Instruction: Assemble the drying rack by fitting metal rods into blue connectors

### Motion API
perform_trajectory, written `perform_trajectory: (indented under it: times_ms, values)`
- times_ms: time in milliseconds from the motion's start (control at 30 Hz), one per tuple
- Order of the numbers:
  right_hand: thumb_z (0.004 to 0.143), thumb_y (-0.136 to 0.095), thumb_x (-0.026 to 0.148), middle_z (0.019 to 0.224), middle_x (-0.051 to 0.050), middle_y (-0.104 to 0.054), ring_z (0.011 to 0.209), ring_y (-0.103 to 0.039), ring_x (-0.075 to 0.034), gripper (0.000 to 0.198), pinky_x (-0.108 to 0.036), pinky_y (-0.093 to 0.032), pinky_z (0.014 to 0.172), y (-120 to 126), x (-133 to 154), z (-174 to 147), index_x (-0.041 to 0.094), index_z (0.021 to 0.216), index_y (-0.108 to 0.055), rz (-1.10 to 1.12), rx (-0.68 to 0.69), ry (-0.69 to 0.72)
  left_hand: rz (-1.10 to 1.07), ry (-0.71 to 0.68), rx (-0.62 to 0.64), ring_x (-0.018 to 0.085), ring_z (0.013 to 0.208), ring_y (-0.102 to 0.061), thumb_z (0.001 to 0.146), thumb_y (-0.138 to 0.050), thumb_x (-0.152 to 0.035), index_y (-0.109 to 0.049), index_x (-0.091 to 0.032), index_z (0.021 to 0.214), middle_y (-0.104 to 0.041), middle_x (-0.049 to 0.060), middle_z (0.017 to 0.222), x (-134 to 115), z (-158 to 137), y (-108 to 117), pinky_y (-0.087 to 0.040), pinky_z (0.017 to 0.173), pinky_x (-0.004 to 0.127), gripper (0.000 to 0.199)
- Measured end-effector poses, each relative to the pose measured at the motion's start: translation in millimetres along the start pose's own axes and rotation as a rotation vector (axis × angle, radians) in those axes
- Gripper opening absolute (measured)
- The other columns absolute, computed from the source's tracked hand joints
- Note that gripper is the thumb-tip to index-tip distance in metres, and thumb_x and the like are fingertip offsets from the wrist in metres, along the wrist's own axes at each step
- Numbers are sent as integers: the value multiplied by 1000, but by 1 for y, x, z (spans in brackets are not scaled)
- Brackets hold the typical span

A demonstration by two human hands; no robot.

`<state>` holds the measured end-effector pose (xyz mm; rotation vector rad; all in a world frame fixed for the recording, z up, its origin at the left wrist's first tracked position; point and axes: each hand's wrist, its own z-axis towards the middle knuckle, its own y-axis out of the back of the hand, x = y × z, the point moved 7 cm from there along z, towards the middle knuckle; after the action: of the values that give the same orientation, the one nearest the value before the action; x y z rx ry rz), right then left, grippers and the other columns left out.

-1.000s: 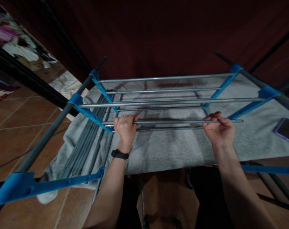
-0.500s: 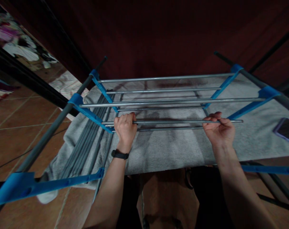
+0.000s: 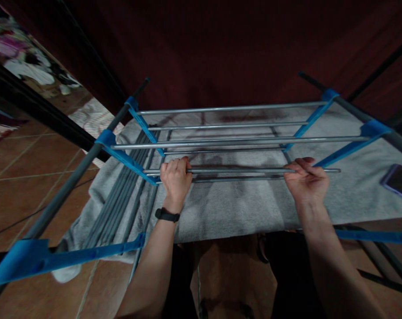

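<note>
A thin grey metal rod [image 3: 237, 170] lies level across the front of a rack with blue plastic brackets [image 3: 129, 163] and grey tubes. Closed round its left part is my left hand [image 3: 176, 177], knuckles up, with a dark band on the wrist. My right hand [image 3: 305, 177] grips the rod near its right end, palm partly turned up and fingers curled. The rod's right tip pokes out past my right hand, in front of the right bracket [image 3: 340, 153]. Its left end sits beside the left bracket; whether it is inside a hole I cannot tell.
Several loose grey tubes [image 3: 117, 199] lie at left on a grey cloth [image 3: 234, 208]. A phone [image 3: 399, 180] rests on the cloth at right. Fitted rods [image 3: 234, 141] span the rack. A dark red curtain [image 3: 221, 48] hangs behind; tiled floor [image 3: 38, 168] shows at left.
Both hands and the held rod have shifted very slightly to the right. The rack, the loose tubes and the phone look the same.
</note>
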<state>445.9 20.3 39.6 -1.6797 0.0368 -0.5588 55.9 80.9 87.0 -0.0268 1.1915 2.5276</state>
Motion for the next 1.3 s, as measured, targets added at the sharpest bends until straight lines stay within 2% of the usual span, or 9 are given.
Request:
perform_trajectory:
  times_ms: [233,467,600,1067,1300]
  values:
    - [67,-53,10,72,5,-53,57,-53,-9,24,-27,-59,64,2,-1,-1,22,88,-54,-35,-54,4,-22,7,30,28,89,-64,89,-51,-15,-73,-21,114,-71,9,85,4,-2,-2,-37,83,42,33]
    - [68,-53,12,78,4,-63,63,-59,-10,22,-28,-60,68,-1,-3,-3,23,87,-56,-58,-61,-7,1,30,5,27,84,-62,96,-47,-24,-72,-22,106,-70,9,81,1,1,4,-34,79,41,27]
    - [68,-54,14,78,3,-64,68,-64,-12,22,-30,-61,72,1,-4,-3,22,88,-59,-87,-86,-15,18,19,-14,26,82,-62,96,-46,-20,-72,-22,101,-69,8,79,0,1,6,-33,78,40,26]
    - [75,-61,10,90,2,-70,79,-69,-12,16,-30,-62,79,7,-3,2,22,86,-62,-177,-117,24,48,78,-67,26,81,-62,98,-50,-30,-71,-22,95,-70,8,79,4,0,6,-33,77,40,23]
    - [85,-64,23,87,2,-73,80,-72,-14,1,-31,-64,77,15,-4,9,23,85,-63,-254,-110,-44,57,73,-76,26,80,-62,99,-50,-32,-71,-23,94,-70,8,79,3,-1,7,-32,76,39,23]
